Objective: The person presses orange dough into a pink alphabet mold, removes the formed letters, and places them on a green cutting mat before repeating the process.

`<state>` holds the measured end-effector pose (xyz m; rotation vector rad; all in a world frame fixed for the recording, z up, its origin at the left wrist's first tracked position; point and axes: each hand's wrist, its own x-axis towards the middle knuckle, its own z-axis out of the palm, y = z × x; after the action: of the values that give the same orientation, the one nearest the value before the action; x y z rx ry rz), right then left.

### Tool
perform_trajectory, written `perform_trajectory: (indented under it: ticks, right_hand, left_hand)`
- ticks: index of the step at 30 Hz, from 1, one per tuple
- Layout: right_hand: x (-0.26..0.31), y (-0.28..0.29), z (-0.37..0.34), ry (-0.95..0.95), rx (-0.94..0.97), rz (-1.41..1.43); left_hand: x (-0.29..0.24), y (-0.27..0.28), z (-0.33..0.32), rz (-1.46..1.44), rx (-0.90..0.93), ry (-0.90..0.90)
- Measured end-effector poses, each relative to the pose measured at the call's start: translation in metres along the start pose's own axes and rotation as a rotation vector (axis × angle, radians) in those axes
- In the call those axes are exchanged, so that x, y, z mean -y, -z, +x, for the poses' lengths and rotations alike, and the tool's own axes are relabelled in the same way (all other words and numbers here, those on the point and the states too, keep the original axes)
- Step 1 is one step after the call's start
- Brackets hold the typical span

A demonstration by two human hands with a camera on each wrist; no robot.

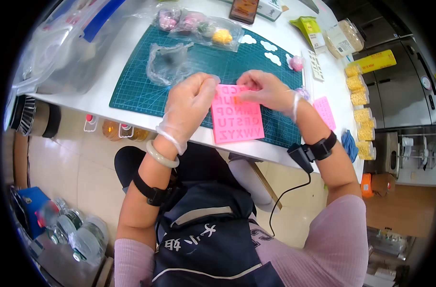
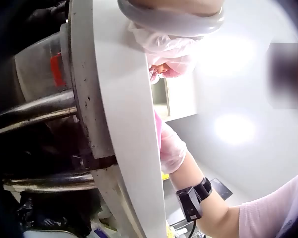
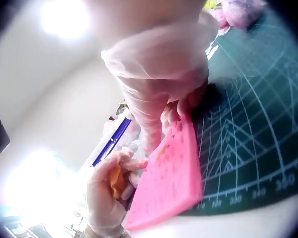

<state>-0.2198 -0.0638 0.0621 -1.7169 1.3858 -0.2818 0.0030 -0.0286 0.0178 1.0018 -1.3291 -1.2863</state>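
Note:
A pink silicone letter mould (image 1: 238, 119) with rows of raised-edged alphabet cavities lies tilted at the front edge of the green cutting mat (image 1: 136, 91). A little orange clay (image 1: 236, 100) shows in its upper rows. My left hand (image 1: 191, 98), in a clear thin glove, is at the mould's upper left corner. In the right wrist view, its curled fingers hold an orange lump of clay (image 3: 117, 181). Also gloved, my right hand (image 1: 266, 91) grips the mould's upper right edge, thumb over its face. The left wrist view mostly hides the work behind the glove.
Crumpled clear plastic (image 1: 167, 62) and bagged coloured lumps (image 1: 194, 24) lie toward the back of the mat. White cloud shapes (image 1: 272, 58) and a pink lump (image 1: 296, 63) are at the right. A second pink mould (image 1: 324, 113) and several jars (image 1: 359, 98) line the right side.

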Motion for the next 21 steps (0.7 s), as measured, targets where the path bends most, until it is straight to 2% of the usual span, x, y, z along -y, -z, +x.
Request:
perform_trajectory:
  ticks: [2,4,8,12,14,17,18,19,21]
  right_hand:
    - [0.003,-0.009,0.0,0.016,-0.053,-0.156]
    - [0.001,-0.011,0.0,0.017,-0.076,-0.165]
    - [0.0,-0.015,-0.001,0.015,-0.096,-0.101]
    - [-0.004,-0.017,-0.004,0.051,-0.146,-0.162]
    - [-0.007,-0.012,-0.009,0.079,-0.139,0.024]
    - [-0.019,-0.006,-0.015,0.181,-0.121,0.107]
    - [-0.015,-0.001,-0.017,0.296,-0.094,-0.095]
    - [-0.013,-0.001,-0.018,0.31,-0.079,-0.096]
    - [-0.009,0.0,-0.02,0.32,-0.091,-0.347]
  left_hand:
    - [0.001,-0.002,0.001,0.073,0.018,0.01]
    - [0.003,-0.002,0.002,0.086,-0.021,0.006]
    - [0.008,-0.003,0.002,0.045,-0.014,-0.034]
    - [0.005,0.001,0.002,0.058,0.021,-0.007]
    - [0.004,0.0,0.001,0.061,0.025,-0.019]
    - [0.004,0.0,0.002,0.019,-0.015,-0.052]
    - [0.002,0.001,0.001,0.019,0.024,-0.045]
    - [0.001,0.001,-0.001,0.023,0.067,-0.031]
    - [-0.001,0.0,-0.003,-0.002,0.071,-0.009]
